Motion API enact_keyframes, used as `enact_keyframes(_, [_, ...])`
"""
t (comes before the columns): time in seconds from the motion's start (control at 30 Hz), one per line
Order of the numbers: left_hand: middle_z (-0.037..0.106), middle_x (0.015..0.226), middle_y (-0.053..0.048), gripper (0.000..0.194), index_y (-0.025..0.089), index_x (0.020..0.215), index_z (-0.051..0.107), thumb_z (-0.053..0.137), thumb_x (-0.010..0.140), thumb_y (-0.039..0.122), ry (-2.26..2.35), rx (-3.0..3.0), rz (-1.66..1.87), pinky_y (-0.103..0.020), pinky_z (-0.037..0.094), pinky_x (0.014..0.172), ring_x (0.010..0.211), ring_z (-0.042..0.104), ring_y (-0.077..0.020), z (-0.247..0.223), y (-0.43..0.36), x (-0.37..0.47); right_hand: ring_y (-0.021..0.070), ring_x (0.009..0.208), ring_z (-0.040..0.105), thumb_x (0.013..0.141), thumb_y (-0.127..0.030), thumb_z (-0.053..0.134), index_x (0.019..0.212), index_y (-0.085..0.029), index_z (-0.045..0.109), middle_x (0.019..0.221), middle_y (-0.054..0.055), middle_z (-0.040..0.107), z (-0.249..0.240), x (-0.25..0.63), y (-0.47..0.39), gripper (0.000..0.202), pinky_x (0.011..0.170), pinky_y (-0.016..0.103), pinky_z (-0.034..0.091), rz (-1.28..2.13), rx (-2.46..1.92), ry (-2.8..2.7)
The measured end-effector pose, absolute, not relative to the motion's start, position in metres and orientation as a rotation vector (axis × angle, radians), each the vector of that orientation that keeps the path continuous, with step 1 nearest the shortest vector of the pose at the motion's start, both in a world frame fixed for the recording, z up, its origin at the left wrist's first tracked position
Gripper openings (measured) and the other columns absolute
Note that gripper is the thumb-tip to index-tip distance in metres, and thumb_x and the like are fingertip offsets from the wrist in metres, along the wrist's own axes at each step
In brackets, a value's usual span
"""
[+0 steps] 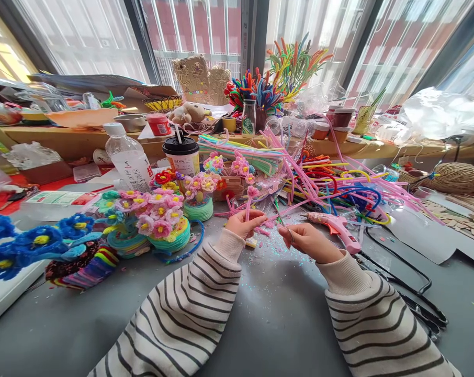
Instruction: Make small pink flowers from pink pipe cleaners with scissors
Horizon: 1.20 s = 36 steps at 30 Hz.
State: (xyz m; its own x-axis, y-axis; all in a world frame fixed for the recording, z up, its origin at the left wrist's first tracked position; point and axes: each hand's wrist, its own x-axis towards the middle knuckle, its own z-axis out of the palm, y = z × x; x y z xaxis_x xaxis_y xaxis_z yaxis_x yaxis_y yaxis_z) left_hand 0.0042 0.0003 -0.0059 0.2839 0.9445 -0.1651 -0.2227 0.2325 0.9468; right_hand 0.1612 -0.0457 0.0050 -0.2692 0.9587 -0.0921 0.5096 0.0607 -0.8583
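Between the thumb and fingers of my left hand (244, 225) is a pink pipe cleaner (248, 208), held upright with a small fluffy pink tip. My right hand (311, 240) is closed around small scissors (281, 220), whose blades point up and to the left, a little apart from the pink stem. Pink clippings (262, 230) and glitter lie on the grey table under both hands. To the left of my left hand stand pipe-cleaner flowers in small pots, with pink blooms (160, 214) nearest and blue blooms (41, 241) farther off.
A pink glue gun (341, 228) lies right of my right hand, with a black cord (409, 267) trailing beyond. Behind are bundles of loose pipe cleaners (319, 178), a lidded drink cup (181, 157) and a plastic bottle (129, 159). A twine ball (459, 177) sits far right.
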Motion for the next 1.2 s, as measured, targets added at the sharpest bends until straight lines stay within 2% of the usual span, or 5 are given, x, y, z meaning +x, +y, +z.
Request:
enact_keyframes(0.2, [0.043, 0.039, 0.007, 0.026, 0.011, 0.07, 0.06, 0.067, 0.047, 0.02, 0.894, 0.995, 0.977, -0.017, 0.01, 0.031, 0.027, 0.025, 0.0021, -0.0043, -0.0024, 0.0034, 0.0046, 0.037, 0.024, 0.071, -0.052, 0.037, 0.047, -0.014, 0.046, 0.039, -0.006, 0.027, 0.0042, 0.1599, -0.0456, 0.046, 0.037, 0.02, 0.016, 1.095, -1.449, -1.843])
enact_keyframes(0.37, [0.058, 0.056, -0.001, 0.023, 0.01, 0.07, 0.063, 0.065, 0.049, 0.019, 0.889, 0.986, 0.989, -0.018, 0.011, 0.031, 0.029, 0.025, 0.0024, -0.0015, -0.0051, 0.0026, 0.0048, 0.037, 0.023, 0.072, -0.051, 0.036, 0.046, -0.014, 0.045, 0.039, -0.006, 0.027, 0.0052, 0.1586, -0.0462, 0.046, 0.037, 0.02, 0.016, 1.086, -1.464, -1.825])
enact_keyframes(0.47, [0.06, 0.061, -0.004, 0.022, 0.01, 0.07, 0.063, 0.064, 0.051, 0.02, 0.886, 0.986, 0.987, -0.018, 0.011, 0.03, 0.029, 0.024, 0.0028, -0.0015, -0.0049, 0.0027, 0.0048, 0.037, 0.024, 0.072, -0.051, 0.036, 0.046, -0.014, 0.045, 0.039, -0.006, 0.027, 0.0044, 0.1586, -0.046, 0.046, 0.038, 0.02, 0.016, 1.074, -1.465, -1.83])
enact_keyframes(0.97, [0.057, 0.058, -0.002, 0.024, 0.008, 0.065, 0.057, 0.064, 0.051, 0.027, 0.9, 0.99, 1.048, -0.018, 0.008, 0.029, 0.025, 0.025, 0.0035, -0.0003, -0.0036, 0.0037, 0.0048, 0.035, 0.02, 0.07, -0.053, 0.037, 0.046, -0.015, 0.043, 0.037, -0.007, 0.021, 0.0052, 0.162, -0.0468, 0.046, 0.037, 0.02, 0.015, 1.034, -1.443, -1.719])
enact_keyframes(1.2, [0.037, 0.033, 0.009, 0.026, 0.01, 0.062, 0.052, 0.067, 0.048, 0.025, 0.91, 1.001, 0.992, -0.016, 0.009, 0.028, 0.023, 0.022, 0.0023, -0.0011, -0.0023, 0.0046, 0.0048, 0.033, 0.017, 0.07, -0.055, 0.036, 0.047, -0.016, 0.042, 0.037, -0.008, 0.017, 0.0033, 0.1676, -0.0446, 0.045, 0.035, 0.021, 0.015, 0.948, -1.448, -1.582])
